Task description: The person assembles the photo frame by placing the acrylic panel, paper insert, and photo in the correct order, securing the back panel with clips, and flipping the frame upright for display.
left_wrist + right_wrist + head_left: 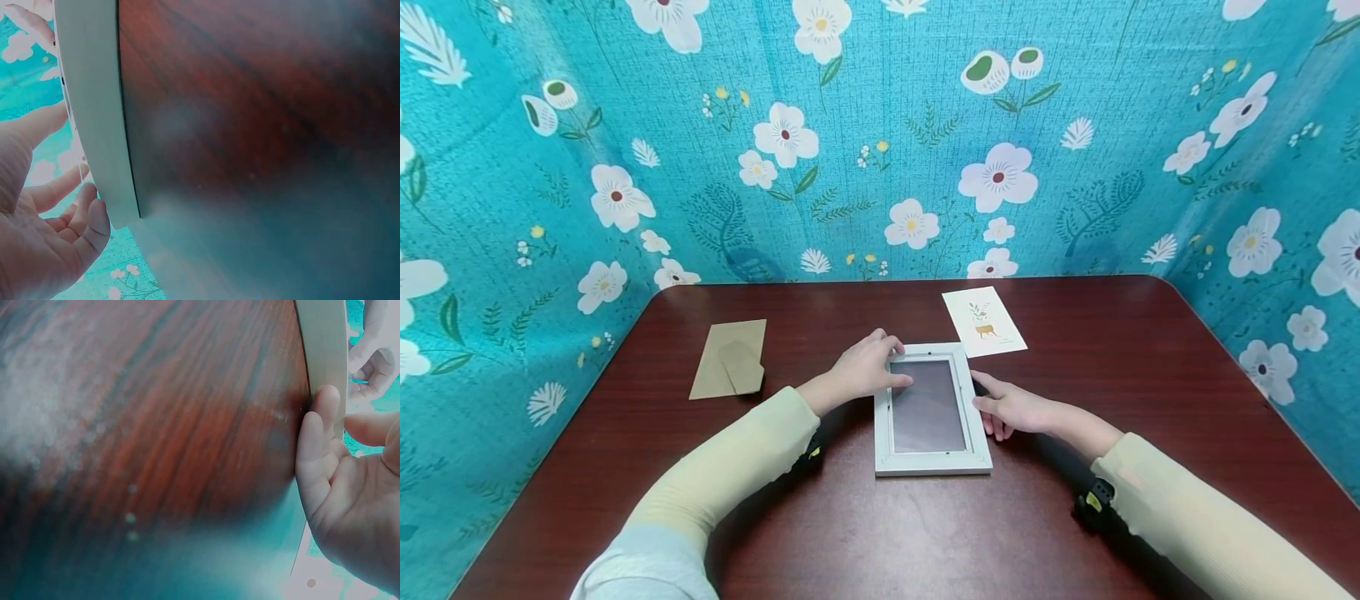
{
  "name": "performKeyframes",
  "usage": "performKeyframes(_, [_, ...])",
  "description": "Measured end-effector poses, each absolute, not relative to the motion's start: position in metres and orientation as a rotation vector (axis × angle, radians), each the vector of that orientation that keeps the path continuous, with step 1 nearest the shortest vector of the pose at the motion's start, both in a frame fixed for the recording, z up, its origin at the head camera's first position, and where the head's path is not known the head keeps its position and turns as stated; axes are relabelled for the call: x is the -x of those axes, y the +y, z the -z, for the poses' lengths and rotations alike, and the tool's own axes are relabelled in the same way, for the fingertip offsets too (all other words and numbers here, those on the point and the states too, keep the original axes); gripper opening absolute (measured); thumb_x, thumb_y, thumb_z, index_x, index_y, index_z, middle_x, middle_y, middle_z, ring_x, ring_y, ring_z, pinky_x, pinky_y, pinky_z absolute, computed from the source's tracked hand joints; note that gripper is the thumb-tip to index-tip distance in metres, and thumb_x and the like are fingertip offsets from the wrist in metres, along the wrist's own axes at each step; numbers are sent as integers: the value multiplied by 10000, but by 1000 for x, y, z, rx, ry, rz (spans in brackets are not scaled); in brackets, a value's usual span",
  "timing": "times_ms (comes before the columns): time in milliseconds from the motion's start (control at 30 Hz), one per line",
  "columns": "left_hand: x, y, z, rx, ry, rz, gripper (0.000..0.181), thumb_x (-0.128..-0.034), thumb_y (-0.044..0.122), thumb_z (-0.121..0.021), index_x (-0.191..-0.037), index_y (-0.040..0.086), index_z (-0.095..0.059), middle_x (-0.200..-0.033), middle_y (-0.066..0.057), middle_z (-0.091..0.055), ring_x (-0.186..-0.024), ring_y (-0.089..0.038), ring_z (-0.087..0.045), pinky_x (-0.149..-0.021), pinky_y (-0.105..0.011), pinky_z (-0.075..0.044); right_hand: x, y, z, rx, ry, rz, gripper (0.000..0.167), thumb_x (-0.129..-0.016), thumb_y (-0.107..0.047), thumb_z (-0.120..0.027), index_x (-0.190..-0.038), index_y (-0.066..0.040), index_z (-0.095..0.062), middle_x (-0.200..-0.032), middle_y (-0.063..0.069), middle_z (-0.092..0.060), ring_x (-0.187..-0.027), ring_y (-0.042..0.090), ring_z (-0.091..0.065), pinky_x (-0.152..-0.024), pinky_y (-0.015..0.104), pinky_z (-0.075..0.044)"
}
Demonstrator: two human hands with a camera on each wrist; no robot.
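A white picture frame (883, 429) lies on the dark red-brown table with its inner recess facing up and a clear pane (927, 412) in it. At its upper left corner is my left hand (865, 367), thumb over the pane and fingers loosely bent near the top rim. In the left wrist view that hand (44, 231) is beside the frame's white side (94, 106); its grip is not plain. My right hand (1015, 407) holds the frame's right edge. The right wrist view shows its fingertips (325, 403) against the side and the thumb over the top.
Left of the frame lies a brown backing board (715, 362) with a folded stand. A white card with a potted plant print (985, 321) lies behind the frame, near its upper right corner. A blue flowered cloth (865, 167) surrounds the table (1097, 333).
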State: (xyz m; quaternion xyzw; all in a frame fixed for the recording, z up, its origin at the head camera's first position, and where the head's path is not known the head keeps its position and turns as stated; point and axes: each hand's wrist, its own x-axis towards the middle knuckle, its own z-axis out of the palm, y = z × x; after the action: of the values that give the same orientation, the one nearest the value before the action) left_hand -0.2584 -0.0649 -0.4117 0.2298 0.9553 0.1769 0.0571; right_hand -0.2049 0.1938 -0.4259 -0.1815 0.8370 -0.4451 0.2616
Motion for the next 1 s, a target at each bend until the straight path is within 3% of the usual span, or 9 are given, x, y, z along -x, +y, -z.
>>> performKeyframes(1000, [255, -63, 413, -795, 2935, -367, 443, -822, 409, -771, -1138, 133, -628, -927, -9, -504, -863, -167, -510, -701, -327, -480, 205, 194, 425, 494, 2261, 1202, 585, -1030, -76, -387, -1487, 102, -67, -623, 63, -538, -502, 189, -535, -511, 343, -460])
